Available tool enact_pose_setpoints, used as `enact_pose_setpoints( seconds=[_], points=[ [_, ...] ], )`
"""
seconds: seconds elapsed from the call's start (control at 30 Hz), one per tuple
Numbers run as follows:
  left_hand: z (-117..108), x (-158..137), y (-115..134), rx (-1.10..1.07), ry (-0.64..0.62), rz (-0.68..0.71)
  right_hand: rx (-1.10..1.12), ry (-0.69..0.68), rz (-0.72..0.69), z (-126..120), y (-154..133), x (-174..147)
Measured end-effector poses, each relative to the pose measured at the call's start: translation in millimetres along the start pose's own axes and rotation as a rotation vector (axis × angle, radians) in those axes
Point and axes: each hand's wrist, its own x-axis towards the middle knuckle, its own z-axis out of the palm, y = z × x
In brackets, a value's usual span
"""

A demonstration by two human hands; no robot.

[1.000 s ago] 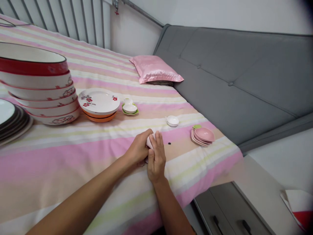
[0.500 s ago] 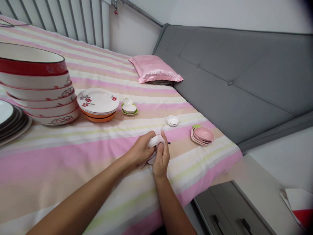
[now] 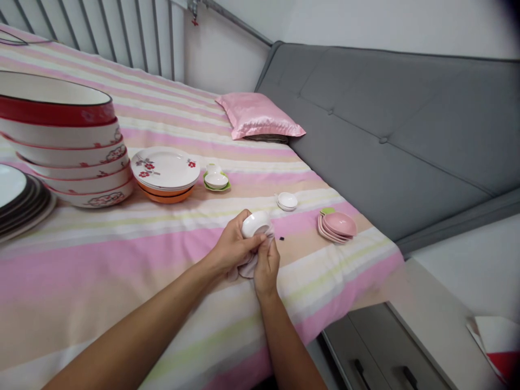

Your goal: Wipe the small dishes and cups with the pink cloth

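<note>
Above the striped bedspread, my left hand [image 3: 232,244] is closed around a small white dish [image 3: 255,223], tilted on its side. My right hand [image 3: 266,265] grips a pale pinkish cloth [image 3: 247,267] and presses it against the dish; the cloth bunches below and between both hands. Part of the dish is hidden by fingers and cloth. Just beyond my right hand lies a tiny black piece [image 3: 281,238]. Small white dishes [image 3: 287,201] sit stacked a little farther off, and pink fruit-shaped dishes [image 3: 340,225] are stacked to the right.
At left stand a tall stack of bowls [image 3: 101,187] and dark-edged plates [image 3: 34,208]. Flowered plates [image 3: 168,169] rest on orange ones beside green-and-white dishes [image 3: 216,180]. A pink pillow [image 3: 260,116] lies by the grey headboard [image 3: 385,119]. A drawer cabinet [image 3: 377,346] is at lower right.
The white dish has turned in my hands, so more of its face and rim shows. My right fingers have moved lower, with the cloth now at the dish's right side.
</note>
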Motion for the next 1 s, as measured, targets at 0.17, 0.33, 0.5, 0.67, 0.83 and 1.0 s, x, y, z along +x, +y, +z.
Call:
enact_pose_setpoints(
  seconds=[0.17,0.33,0.5,0.67,0.83,1.0],
  points=[
    [1.7,-0.1,-2.0,0.119,0.042,0.039,0.145,-0.029,0.052,1.2,2.2,-0.6],
    [-6.0,1.7,0.4,0.408,0.037,0.039,0.182,0.002,0.085,3.0,3.7,-0.2],
    [-23.7,7.4,11.0,0.78,-0.013,0.102,0.075,0.074,0.062,2.2,-1.4,1.3],
    [-32.8,6.7,23.3,1.003,-0.075,0.097,-0.088,0.125,-0.051,2.3,-3.0,0.0],
    [-33.7,4.9,26.7,1.023,-0.114,0.107,-0.192,0.093,-0.124,1.9,-4.6,-2.8],
    [-33.5,5.7,23.3,1.02,-0.133,0.104,-0.196,0.079,-0.091,1.1,-5.2,-3.5]
  ],
)
